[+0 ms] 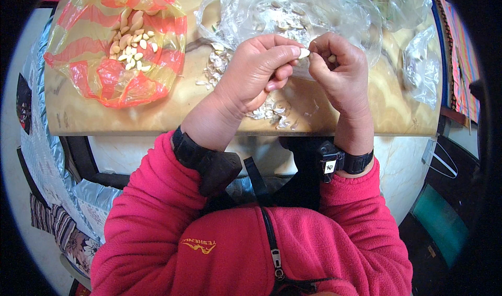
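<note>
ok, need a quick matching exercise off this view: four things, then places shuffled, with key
1. small white peeled clove
2. red-and-yellow striped plastic bag
3. black straps
4. large crumpled clear plastic bag

A. around the wrists
B. middle of the far side of the glossy tan table
C. left side of the table, spread open around a pile of cloves
D. pinched in the left hand, next to the right hand

Pairs: 1-D, 2-C, 3-A, 4-B
</note>
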A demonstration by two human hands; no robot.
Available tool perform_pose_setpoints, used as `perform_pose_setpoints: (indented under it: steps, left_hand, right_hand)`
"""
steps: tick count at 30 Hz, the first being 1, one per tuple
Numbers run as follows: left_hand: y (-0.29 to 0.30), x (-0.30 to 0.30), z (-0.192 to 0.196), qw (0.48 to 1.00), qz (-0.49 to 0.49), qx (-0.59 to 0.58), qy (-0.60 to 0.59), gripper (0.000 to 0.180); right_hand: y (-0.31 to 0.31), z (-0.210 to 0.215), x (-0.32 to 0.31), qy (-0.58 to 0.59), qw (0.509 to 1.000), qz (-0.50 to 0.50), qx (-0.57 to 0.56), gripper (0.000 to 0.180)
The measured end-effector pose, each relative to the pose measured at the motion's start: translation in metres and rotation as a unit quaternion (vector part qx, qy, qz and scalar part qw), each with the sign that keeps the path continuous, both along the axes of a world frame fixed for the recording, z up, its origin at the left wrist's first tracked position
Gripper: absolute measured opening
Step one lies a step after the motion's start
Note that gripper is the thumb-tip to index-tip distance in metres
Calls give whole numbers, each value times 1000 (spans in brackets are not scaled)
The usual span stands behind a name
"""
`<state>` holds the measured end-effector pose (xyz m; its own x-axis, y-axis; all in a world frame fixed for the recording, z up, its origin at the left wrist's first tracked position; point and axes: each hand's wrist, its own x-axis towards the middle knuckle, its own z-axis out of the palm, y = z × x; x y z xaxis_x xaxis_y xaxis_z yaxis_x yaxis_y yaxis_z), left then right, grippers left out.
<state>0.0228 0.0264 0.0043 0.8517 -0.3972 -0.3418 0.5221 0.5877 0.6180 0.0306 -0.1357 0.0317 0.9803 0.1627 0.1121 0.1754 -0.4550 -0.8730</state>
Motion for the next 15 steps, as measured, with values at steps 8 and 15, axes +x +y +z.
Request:
perform_pose_setpoints:
  steps: [8, 15]
  left_hand:
    - [1, -1, 0, 1000, -4, 4, 9, 20]
    - [0, -1, 3, 999, 33, 1, -12, 18]
  right_hand:
    - [-2, -3, 1, 53, 994, 32, 91, 3]
    - [-4, -5, 2, 172, 954, 20, 246, 2]
